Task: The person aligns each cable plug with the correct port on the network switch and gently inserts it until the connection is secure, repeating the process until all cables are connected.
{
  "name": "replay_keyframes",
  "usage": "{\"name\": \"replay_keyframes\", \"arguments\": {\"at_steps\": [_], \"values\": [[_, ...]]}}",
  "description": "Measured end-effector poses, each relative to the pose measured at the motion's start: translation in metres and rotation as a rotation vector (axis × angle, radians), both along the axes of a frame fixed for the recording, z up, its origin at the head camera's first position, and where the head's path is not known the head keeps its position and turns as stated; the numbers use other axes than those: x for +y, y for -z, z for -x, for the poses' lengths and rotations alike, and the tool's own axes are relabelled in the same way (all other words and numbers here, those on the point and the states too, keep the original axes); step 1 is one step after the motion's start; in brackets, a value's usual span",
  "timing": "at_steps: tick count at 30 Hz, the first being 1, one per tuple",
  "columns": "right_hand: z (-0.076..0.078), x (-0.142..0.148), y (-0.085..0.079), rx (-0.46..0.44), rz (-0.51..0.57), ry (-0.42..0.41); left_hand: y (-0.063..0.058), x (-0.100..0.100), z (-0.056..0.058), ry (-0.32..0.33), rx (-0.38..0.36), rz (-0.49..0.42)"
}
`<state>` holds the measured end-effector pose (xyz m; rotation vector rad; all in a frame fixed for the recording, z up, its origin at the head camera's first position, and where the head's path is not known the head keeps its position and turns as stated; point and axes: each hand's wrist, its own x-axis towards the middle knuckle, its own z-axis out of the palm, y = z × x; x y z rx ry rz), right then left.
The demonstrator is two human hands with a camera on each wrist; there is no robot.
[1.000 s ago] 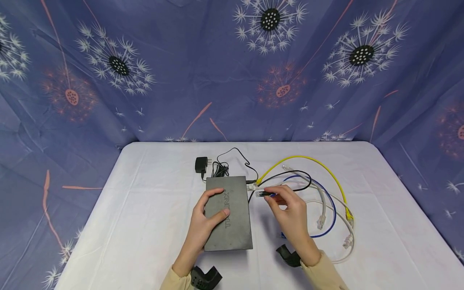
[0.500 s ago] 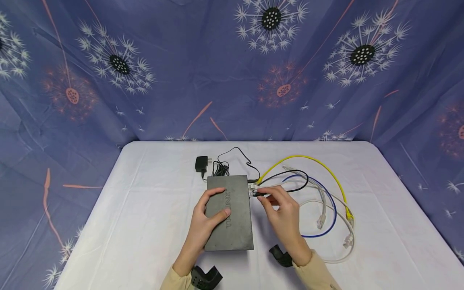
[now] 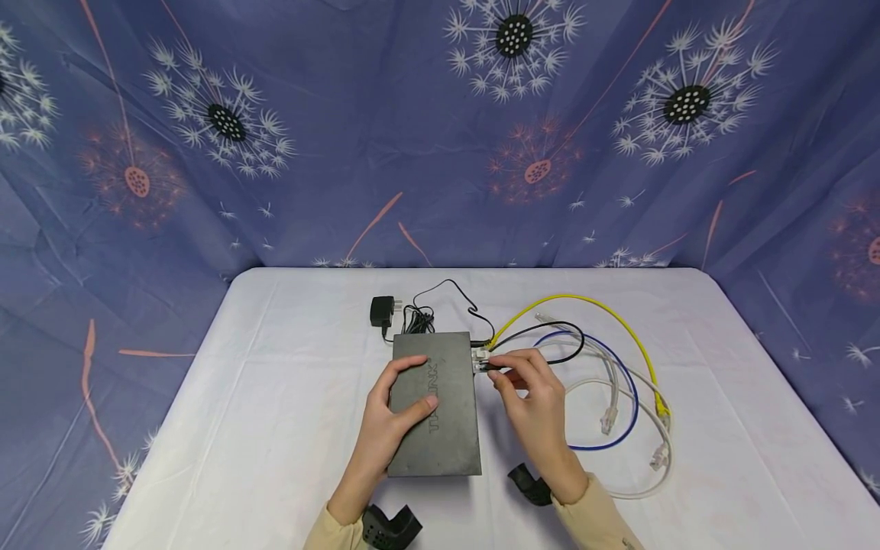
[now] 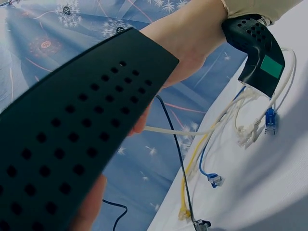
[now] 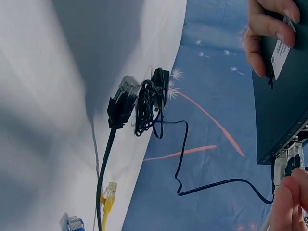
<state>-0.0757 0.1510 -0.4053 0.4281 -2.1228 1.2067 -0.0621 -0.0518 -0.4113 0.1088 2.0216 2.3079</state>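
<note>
A dark grey TP-LINK network switch [image 3: 450,451] is held over the table by my left hand [image 3: 385,424]. The thumb lies across its top, and in the right wrist view other fingers [image 5: 269,29] touch its underside by a white label. My right hand [image 3: 539,412] pinches the black plug of a network cable [image 3: 581,336] at the switch's right edge. There, in the right wrist view, the clear-tipped plug [image 5: 294,156] sits right at the port row, next to a white plug [image 5: 280,169]. A dark perforated surface hides much of the left wrist view.
A black power adapter [image 3: 382,312] with a coiled cord lies behind the switch, its cord running to the port side. To the right lie a yellow cable [image 3: 608,307], a blue cable [image 3: 636,405] and white-grey cables [image 3: 670,458] with loose plugs. The patterned curtain hangs behind the table.
My right hand has moved left, bringing the black plug from beside the switch to its port edge. The left hand and switch have barely shifted. Little differs over the last half second.
</note>
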Motion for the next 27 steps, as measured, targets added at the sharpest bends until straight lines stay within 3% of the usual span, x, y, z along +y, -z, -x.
{"name": "replay_keyframes", "arguments": {"at_steps": [15,27], "values": [[0.0029,0.0028,0.0015,0.044,-0.096,-0.023,0.001,-0.0012,-0.0011,0.014,-0.002,-0.002],[0.004,0.0014,-0.0004,0.091,-0.043,-0.053,-0.0011,0.0008,0.0013,0.034,0.035,0.057]]}}
